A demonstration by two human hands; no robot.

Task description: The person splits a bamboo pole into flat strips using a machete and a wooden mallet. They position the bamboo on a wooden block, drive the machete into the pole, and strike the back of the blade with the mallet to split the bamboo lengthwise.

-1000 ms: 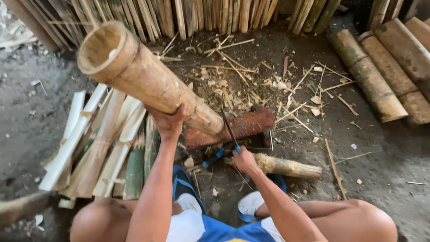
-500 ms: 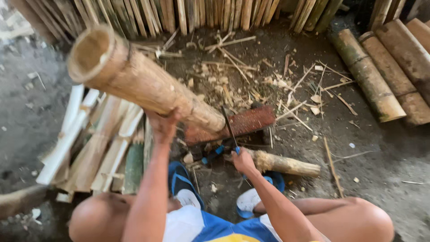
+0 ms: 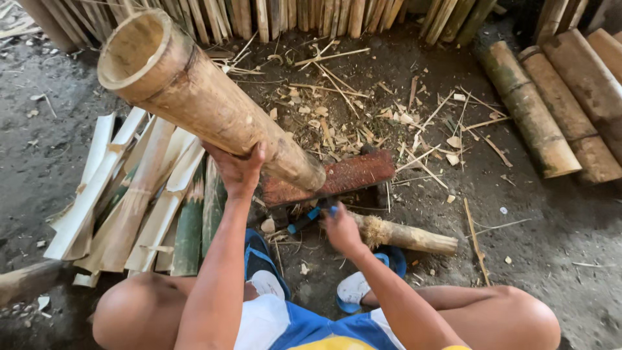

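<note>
On red block point(image 3: 343, 176), one bamboo pole point(image 3: 201, 97), left hand point(image 3: 238, 170) gripping, perhaps three logs point(image 3: 528, 107)

The right hand point(image 3: 341, 228) is showing blurred, so its grip on the blue-handled tool point(image 3: 310, 217) is not clear, and the blade is hiding behind the bamboo pole point(image 3: 201, 97). The left hand point(image 3: 238, 170) is covering part of the pole. At 3 o'clock the bamboo logs point(image 3: 570, 97) are running past the edge. At 8 o'clock a wooden piece point(image 3: 29, 280) is being cut off.

bamboo pole point(image 3: 207, 107) on block point(image 3: 337, 176), splits point(image 3: 136, 194) left
</note>
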